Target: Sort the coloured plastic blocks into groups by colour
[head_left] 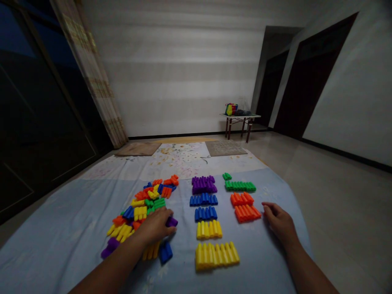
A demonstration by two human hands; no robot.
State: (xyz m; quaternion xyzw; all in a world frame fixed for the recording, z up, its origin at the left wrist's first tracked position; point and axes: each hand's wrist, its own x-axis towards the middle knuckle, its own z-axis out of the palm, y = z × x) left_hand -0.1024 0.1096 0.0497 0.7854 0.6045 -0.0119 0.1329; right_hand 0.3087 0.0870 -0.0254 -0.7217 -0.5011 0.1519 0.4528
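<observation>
My left hand reaches over a mixed pile of plastic toy blocks, with thumb and fingers around a purple block. Part of that block is hidden by the fingers. Beside the wrist lies a blue block. My right hand rests on the cloth just right of the orange blocks, its thumb and forefinger close together and nothing visible between them. Sorted rows stand between my hands: purple blocks, blue blocks, yellow blocks and green blocks.
A pale blue and floral cloth covers the surface under the blocks. Two flat mats, a brown mat and a grey mat, lie at its far edge. A small table with a colourful bag stands near the wall.
</observation>
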